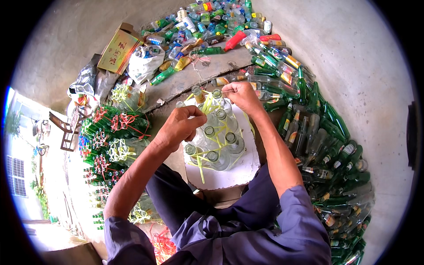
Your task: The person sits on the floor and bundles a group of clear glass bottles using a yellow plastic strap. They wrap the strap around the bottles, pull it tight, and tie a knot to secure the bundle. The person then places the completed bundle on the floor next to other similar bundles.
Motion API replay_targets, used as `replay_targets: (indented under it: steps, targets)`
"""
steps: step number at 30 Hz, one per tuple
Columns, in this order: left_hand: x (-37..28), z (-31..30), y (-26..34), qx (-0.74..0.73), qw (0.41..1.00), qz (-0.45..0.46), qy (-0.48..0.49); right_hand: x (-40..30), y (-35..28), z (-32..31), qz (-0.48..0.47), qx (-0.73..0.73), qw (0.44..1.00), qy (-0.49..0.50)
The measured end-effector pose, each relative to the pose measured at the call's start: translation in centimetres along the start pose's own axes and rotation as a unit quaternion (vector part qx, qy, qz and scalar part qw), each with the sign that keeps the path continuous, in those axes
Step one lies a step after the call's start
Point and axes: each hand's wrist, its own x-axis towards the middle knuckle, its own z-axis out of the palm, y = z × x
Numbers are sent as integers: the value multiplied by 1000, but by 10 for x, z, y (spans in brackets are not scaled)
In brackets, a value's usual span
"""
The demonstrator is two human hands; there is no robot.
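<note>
Several clear glass bottles (234,142) stand upright in a cluster before me on a white board (246,175). Yellow plastic strapping (208,106) runs between and around their necks, and one loose end (201,170) hangs over the near side. At the cluster's left side, my left hand (180,127) has thumb and forefinger pinched at the yellow strapping. My right hand (241,94) is at the far right, beside a bottle mouth (217,93), with its fingertips pinched together. Whether a strand lies between the right fingertips is too small to tell.
Loose green and clear bottles (314,132) are heaped along the right wall. Strapped bottle bundles (114,132) stand at left. Plastic bottles (205,26) pile up at the back, near a cardboard box (121,49) and a white bag (145,64). Red strapping (162,246) lies by my left side.
</note>
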Motion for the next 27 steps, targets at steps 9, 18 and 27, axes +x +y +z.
replay_targets:
  steps: [9,18,27]
  targets:
    - [-1,-12,-13,-40,999,-19,15,0,5,0,2,17,1000,9]
    - [-1,-7,-16,-85,995,-39,22,-8,-14,1,9,64,998,13]
    - [-1,-10,-18,-43,998,-26,-23,-14,-32,-3,55,188,980,30]
